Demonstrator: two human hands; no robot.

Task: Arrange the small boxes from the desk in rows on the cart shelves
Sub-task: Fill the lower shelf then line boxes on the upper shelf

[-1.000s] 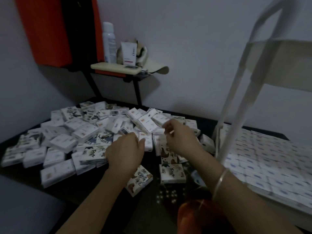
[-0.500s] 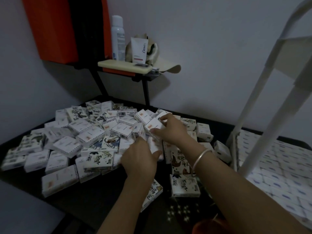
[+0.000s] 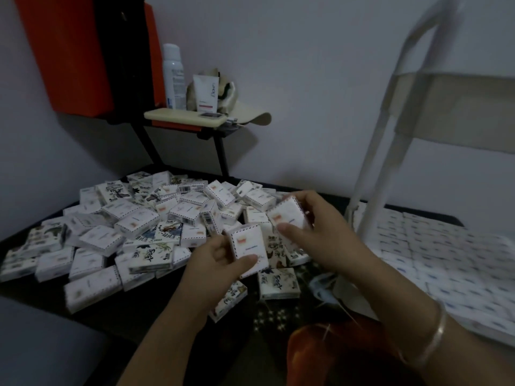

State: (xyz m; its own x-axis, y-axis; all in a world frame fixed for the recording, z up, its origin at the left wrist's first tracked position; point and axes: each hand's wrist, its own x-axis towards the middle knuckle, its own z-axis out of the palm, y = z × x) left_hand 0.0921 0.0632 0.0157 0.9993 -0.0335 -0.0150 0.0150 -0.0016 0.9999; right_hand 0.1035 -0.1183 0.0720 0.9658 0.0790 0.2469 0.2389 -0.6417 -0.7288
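Several small white boxes lie in a loose pile (image 3: pixel 133 229) on the dark desk (image 3: pixel 92 310). My left hand (image 3: pixel 217 263) holds one small white box (image 3: pixel 248 247) upright above the desk, thumb across its front. Just right of it, my right hand (image 3: pixel 315 235) grips a second white box (image 3: pixel 287 215), lifted and tilted. The white cart (image 3: pixel 390 151) stands at the right. Its lower shelf (image 3: pixel 457 263) is covered with rows of flat-lying boxes.
A small stand (image 3: pixel 184 118) behind the pile carries a spray can (image 3: pixel 173 76), a tube (image 3: pixel 205 93) and a cloth. An orange and black case (image 3: pixel 83 51) hangs at upper left. The cart's upper shelf (image 3: pixel 457 107) juts over the right side. Loose boxes (image 3: pixel 278 282) lie near the desk's front.
Both hands were down in the pile; now each has lifted a box and drawn it back toward me. The camera has shifted slightly.
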